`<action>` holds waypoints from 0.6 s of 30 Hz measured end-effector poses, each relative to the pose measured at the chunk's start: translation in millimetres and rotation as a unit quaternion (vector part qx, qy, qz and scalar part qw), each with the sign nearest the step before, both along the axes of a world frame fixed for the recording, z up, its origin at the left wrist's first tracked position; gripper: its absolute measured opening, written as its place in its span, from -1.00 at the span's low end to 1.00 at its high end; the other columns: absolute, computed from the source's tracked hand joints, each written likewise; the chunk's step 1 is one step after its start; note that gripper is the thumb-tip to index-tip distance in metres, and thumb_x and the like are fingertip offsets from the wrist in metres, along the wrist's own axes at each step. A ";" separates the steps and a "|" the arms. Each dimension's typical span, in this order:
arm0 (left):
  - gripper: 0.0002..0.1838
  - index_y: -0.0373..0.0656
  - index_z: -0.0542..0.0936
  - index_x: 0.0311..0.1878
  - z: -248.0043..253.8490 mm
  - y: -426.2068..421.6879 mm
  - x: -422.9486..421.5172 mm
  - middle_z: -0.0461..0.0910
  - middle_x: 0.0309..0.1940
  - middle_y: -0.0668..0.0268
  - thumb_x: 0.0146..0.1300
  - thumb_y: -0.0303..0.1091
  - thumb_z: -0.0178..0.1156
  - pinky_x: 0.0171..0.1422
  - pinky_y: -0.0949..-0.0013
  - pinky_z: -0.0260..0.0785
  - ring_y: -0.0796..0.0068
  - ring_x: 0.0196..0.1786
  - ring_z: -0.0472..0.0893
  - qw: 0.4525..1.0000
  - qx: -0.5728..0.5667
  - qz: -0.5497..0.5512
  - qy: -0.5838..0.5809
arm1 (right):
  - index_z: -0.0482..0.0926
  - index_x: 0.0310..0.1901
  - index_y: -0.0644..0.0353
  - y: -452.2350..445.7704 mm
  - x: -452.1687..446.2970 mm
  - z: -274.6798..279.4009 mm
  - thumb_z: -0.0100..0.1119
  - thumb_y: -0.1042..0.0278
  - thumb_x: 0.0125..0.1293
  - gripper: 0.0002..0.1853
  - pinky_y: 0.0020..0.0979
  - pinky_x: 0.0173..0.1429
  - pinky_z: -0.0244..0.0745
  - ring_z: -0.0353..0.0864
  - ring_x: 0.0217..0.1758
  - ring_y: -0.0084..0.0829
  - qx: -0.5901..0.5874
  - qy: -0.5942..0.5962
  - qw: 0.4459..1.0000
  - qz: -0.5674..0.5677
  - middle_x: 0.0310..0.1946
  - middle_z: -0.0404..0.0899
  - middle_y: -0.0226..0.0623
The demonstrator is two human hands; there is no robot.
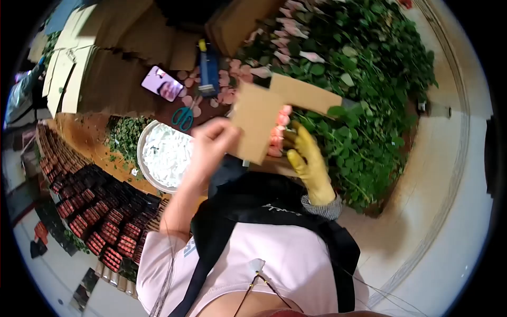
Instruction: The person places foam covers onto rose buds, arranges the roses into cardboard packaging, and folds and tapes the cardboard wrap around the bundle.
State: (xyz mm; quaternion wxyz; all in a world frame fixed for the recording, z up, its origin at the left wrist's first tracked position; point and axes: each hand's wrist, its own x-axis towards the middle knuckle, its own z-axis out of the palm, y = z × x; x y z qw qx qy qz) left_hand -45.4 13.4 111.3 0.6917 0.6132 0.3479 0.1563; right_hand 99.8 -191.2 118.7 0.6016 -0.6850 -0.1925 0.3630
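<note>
A stiff, tan, straight-edged cardboard sheet point(256, 124) is held above the near edge of the brown table point(210, 109), its left edge pinched by the bare left hand point(215, 136). Rounded, soft-pink blooms point(279, 131) are lined along its right edge. Beside them, the yellow-gloved right hand point(307, 158) is held with thumb and fingers apart; whether the blooms are touched cannot be told.
</note>
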 end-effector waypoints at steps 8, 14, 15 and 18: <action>-0.67 -0.18 0.64 -0.02 -42.1 -45.0 32.5 0.66 -0.14 0.12 0.19 -0.30 0.44 -0.11 0.17 0.57 0.06 -0.20 0.67 0.911 0.396 -0.116 -0.008 | 0.65 0.09 0.33 -29.1 52.8 -47.9 0.24 0.38 0.47 -0.74 -0.45 0.06 0.57 0.66 -0.08 -0.53 -0.106 0.098 0.989 -0.002 -0.10 0.74 -0.32; 0.08 -0.32 0.15 0.53 -73.1 -29.0 87.2 0.17 0.54 -0.05 0.14 0.16 0.42 0.59 -0.01 0.14 -0.13 0.55 0.22 0.749 0.532 -0.383 -0.098 | 0.72 -0.03 0.14 24.6 64.9 -60.3 0.30 0.04 0.28 -0.63 -0.17 0.03 0.57 0.73 -0.10 -0.10 -0.377 -0.116 0.913 0.100 -0.19 0.75 -0.09; 0.13 -0.33 0.13 0.54 -85.4 -29.0 84.4 0.13 0.56 -0.08 0.13 0.25 0.39 0.62 -0.03 0.10 -0.14 0.57 0.17 0.744 0.546 -0.376 -0.086 | 0.73 -0.03 0.12 26.8 63.8 -64.2 0.29 -0.01 0.26 -0.60 -0.13 0.04 0.57 0.72 -0.07 -0.04 -0.377 -0.094 0.916 0.101 -0.16 0.74 -0.05; 0.13 -0.29 0.18 0.52 -88.2 -25.2 86.7 0.13 0.56 -0.07 0.09 0.31 0.39 0.64 -0.04 0.05 -0.11 0.59 0.15 0.730 0.555 -0.392 -0.067 | 0.71 -0.06 0.20 24.1 64.4 -91.2 0.24 -0.01 0.34 -0.59 -0.18 -0.03 0.57 0.73 -0.16 -0.11 -0.288 -0.095 0.948 0.097 -0.19 0.75 -0.07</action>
